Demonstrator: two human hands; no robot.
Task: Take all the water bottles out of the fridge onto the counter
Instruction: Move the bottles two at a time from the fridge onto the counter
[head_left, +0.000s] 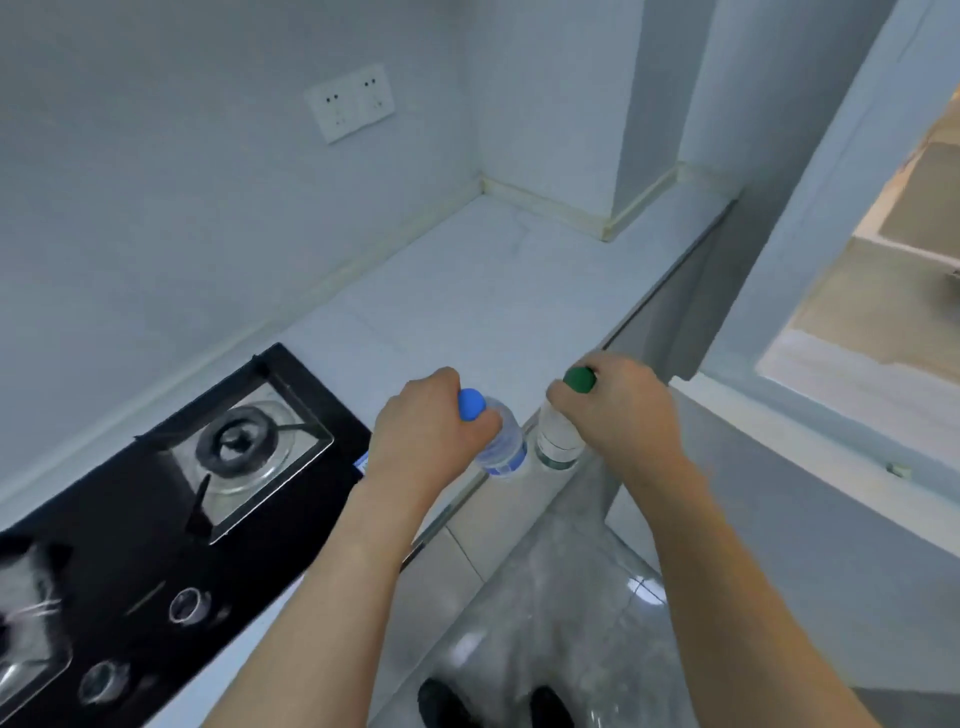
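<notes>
- Right now the left hand (426, 421) is curled round the neck of the blue-capped bottle (498, 441), fingers just under the cap, and the right hand (618, 410) is curled the same way round the neck of the green-capped bottle (558, 439).
- Both bottles hang upright or nearly so at the front edge of the bench (467, 291), side by side and close together; whether either base touches the surface I cannot tell.
- Judged by looks, these are small clear plastic bottles that seem full, so fairly light but with thin walls that give when squeezed.
- If they are chilled the plastic may be damp and slippery; the stiff neck under the cap ridge is the safest hold, as it stops a slide.
- They should go down flat and further in from the edge, since a narrow base tips easily.
- Count: two bottles in view, one blue cap, one green cap; two hands, each with one.
- The fridge is not in view, so how many bottles are left inside cannot be told.
- A gas hob (171, 493) lies on the bench to the left, showing two burners and two knobs.
</notes>
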